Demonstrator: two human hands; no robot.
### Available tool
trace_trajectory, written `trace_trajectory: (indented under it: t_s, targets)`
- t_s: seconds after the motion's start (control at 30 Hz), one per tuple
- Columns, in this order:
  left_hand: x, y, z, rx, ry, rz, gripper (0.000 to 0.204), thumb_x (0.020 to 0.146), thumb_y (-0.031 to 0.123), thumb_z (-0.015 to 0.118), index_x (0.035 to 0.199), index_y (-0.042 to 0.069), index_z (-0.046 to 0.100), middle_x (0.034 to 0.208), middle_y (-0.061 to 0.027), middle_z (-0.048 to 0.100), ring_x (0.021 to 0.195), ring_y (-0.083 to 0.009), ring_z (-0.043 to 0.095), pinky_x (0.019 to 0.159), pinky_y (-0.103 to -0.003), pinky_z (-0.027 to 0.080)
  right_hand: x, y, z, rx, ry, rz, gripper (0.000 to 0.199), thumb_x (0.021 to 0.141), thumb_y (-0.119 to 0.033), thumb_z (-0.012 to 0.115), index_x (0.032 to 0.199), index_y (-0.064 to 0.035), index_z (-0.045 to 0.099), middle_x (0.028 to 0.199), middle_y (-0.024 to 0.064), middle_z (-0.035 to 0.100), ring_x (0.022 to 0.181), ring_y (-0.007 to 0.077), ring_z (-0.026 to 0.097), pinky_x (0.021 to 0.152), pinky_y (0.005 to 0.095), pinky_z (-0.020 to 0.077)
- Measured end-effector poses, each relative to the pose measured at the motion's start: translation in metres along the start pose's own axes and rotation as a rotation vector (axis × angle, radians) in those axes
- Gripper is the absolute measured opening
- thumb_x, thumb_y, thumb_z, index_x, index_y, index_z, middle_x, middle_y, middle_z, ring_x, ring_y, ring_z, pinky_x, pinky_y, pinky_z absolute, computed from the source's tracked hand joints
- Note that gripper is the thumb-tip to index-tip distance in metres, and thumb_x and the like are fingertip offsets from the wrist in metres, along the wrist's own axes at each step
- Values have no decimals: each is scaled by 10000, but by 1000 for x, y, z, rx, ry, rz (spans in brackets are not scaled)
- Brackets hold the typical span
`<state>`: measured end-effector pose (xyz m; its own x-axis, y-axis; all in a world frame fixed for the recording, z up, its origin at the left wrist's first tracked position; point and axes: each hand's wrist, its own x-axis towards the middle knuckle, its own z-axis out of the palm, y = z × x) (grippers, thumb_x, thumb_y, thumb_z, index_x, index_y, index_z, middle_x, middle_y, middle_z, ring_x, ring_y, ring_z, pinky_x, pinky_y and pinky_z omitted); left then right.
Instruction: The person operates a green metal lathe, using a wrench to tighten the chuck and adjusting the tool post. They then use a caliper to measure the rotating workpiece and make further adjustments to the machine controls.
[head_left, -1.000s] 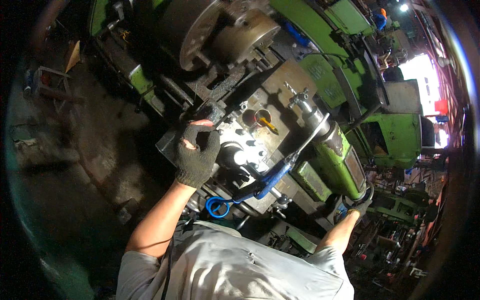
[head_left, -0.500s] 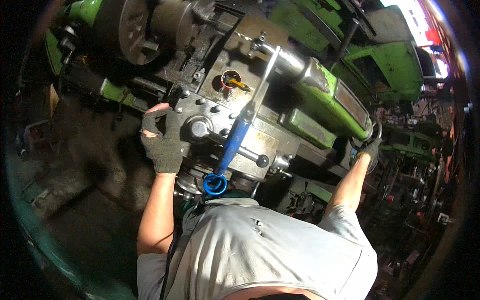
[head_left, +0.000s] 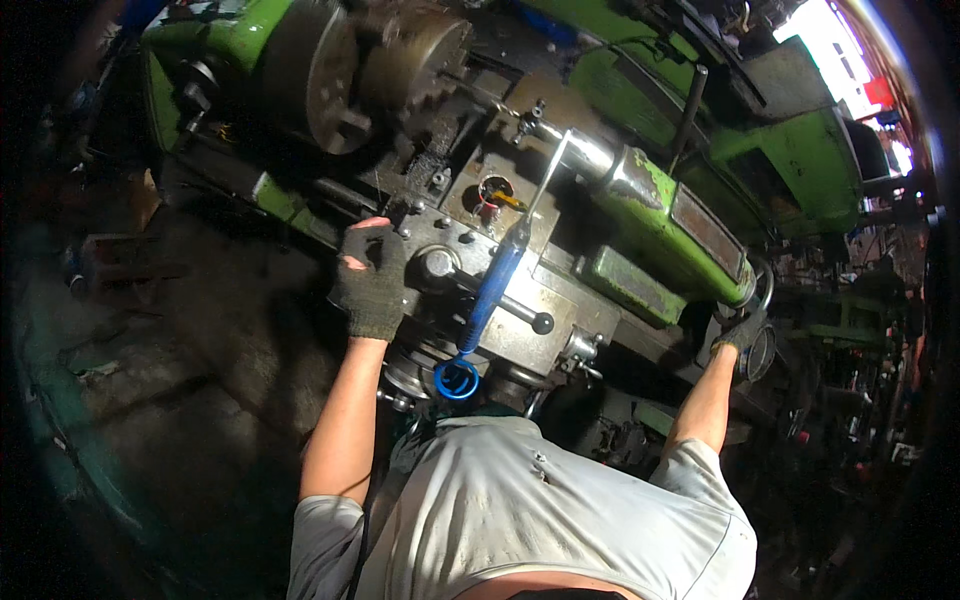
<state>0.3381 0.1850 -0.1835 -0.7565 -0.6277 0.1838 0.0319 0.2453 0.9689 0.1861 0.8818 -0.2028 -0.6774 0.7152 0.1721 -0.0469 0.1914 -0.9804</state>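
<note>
My left hand (head_left: 368, 285), in a dark fingerless glove, is at the left edge of the lathe's tool post (head_left: 520, 325). Its fingers are bent but apart, holding nothing. At the far right, my gloved right hand (head_left: 738, 330) grips the tailstock handwheel (head_left: 766, 290); part of that grip is in shadow. From the green tailstock (head_left: 665, 215) a drill bit (head_left: 487, 100) in a drill chuck (head_left: 531, 122) points at the round workpiece in the lathe chuck (head_left: 322, 75). A blue-handled chip hook (head_left: 493, 287) with a ring end lies across the tool post, beside its ball-ended lever (head_left: 541, 322).
A small cup (head_left: 494, 190) with a yellow-handled brush (head_left: 510, 201) stands on the carriage behind the tool post. Metal chips lie on the bed near the lathe chuck. More green machines (head_left: 790, 150) stand behind at right. Concrete floor (head_left: 190, 370) extends to the left.
The whole view has shifted, so the lathe sits lower and farther right. The drill bit and its chuck appear nearer the workpiece. Both hands keep their places on the machine.
</note>
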Motion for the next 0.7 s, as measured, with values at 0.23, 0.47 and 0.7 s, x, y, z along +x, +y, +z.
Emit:
trace_trajectory:
  t_s: [0.23, 0.47, 0.7]
  targets:
    - [3, 20, -3, 173, -59, 4, 237, 928, 149, 670, 1124, 18, 647, 1102, -133, 681, 1038, -253, 655, 950, -377, 508, -1, -15, 9, 81, -6, 283, 615, 982, -678, 520, 1270, -154, 665, 1195, 62, 705, 1039, 256, 661, 730, 438, 594]
    - [1, 14, -4, 93, -12, 26, 177, 923, 81, 660, 1078, -3, 646, 1105, -130, 679, 1055, -250, 651, 961, -373, 500, 3, -34, 34, 58, -110, 243, 593, 1013, -601, 492, 1298, -112, 667, 1222, 72, 709, 1002, 258, 664, 784, 469, 547]
    - [1, 19, -1, 33, -10, -30, 171, 930, 75, 673, 1082, 0, 647, 1087, -109, 682, 1035, -225, 649, 950, -365, 500, -42, -97, 55, -32, -262, 286, 643, 986, -648, 464, 1357, -151, 633, 1287, 87, 678, 1026, 309, 652, 720, 534, 542]
